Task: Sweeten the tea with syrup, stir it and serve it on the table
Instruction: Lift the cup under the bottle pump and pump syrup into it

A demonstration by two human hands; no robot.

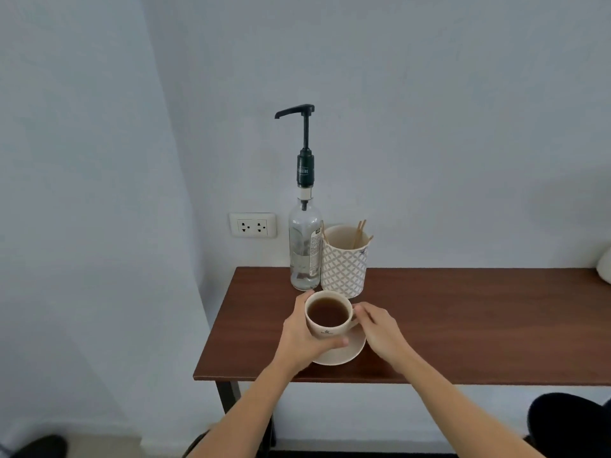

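Note:
A cream cup (325,332) full of dark tea (328,313) stands on a cream saucer (350,353) near the left end of the brown table (463,325). My left hand (302,338) wraps around the cup's left side, thumb across its front. My right hand (380,328) holds the cup's handle on the right, which it mostly hides. Behind the cup stands a clear glass syrup bottle (305,249) with a tall black pump (299,111), spout pointing left. Beside it, a patterned holder (344,269) contains wooden stir sticks (359,233).
A white wall socket (253,225) sits on the wall left of the bottle. The table's left edge is just left of the cup. A white object (604,264) shows at the far right edge. A dark shape (568,424) lies at the lower right.

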